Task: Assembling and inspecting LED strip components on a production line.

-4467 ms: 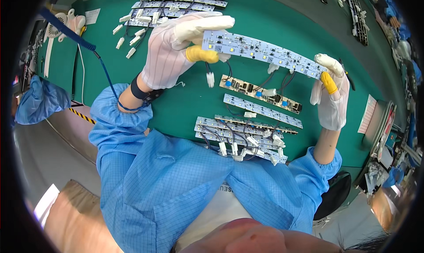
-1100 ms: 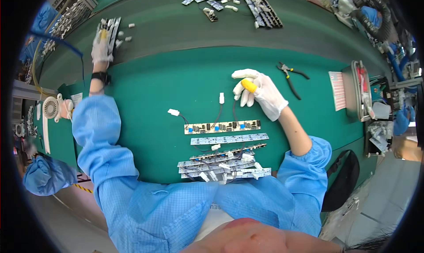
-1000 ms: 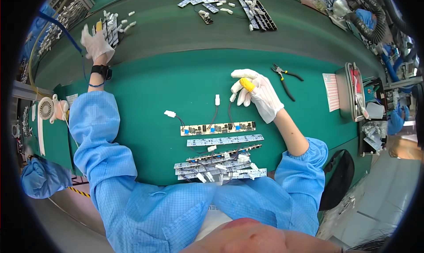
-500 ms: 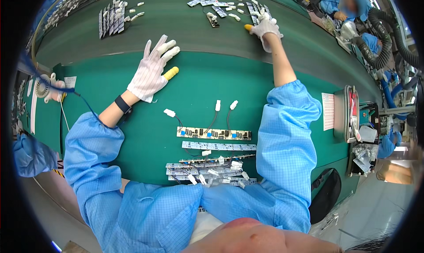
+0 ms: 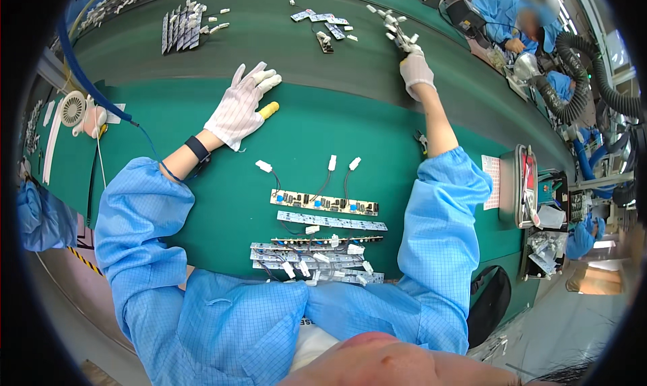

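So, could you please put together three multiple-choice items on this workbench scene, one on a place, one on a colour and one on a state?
1. Where is the right hand?
A. On the stack of boards near the body
B. Stretched to the far strip of the bench, at a cluster of small white parts
C. On the metal tray

2. What colour is the mat under the left hand?
A. Green
B. Red
C. White

3. How is the left hand?
A. Closed around a board
B. Holding pliers
C. Flat, fingers spread, holding nothing

Answers: 1 B, the right arm reaches far forward and the glove meets the white parts there. 2 A, the mat is green all around the glove. 3 C, the glove lies palm down with its fingers apart and nothing in its grip.
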Demonstrator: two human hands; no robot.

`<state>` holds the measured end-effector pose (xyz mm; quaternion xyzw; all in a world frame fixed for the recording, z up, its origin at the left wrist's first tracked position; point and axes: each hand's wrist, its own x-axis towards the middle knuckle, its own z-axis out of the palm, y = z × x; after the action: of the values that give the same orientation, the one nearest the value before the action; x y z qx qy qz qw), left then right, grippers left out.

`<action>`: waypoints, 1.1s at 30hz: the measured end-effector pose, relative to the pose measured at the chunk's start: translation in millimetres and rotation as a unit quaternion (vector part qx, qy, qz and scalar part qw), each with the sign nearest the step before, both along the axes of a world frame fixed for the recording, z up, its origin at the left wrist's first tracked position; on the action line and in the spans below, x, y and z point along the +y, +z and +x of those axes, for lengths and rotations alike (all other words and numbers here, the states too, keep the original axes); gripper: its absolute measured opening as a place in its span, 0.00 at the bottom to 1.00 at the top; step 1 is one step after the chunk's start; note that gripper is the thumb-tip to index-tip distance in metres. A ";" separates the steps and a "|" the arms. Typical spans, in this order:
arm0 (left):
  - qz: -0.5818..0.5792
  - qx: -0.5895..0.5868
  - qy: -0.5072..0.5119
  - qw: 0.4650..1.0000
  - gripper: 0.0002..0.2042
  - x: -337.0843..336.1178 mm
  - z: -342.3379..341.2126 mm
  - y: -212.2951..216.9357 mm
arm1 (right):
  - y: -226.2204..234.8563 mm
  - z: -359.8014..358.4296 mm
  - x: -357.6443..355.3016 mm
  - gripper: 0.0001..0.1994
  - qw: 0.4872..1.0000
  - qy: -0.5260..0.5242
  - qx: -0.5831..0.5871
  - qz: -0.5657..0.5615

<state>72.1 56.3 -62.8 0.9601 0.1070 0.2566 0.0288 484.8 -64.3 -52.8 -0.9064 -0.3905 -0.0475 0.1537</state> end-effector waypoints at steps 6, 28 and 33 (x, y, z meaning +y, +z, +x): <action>0.010 -0.016 -0.009 1.000 0.24 -0.2 0.1 -2.2 | 12.0 -6.2 -59.9 0.18 0.973 0.183 -0.048 0.133; 0.144 0.227 0.183 0.946 0.55 115.4 188.0 58.6 | 29.9 -233.0 -171.7 0.28 0.833 0.540 0.061 0.106; -0.008 0.273 0.200 0.941 0.32 92.4 222.6 40.6 | 32.2 -231.5 -171.4 0.26 0.831 0.543 0.076 0.095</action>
<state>294.7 148.8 -22.3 0.9519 0.3026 -0.0154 -0.0453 253.3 -235.7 -20.6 -0.5300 -0.8006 0.0760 0.2691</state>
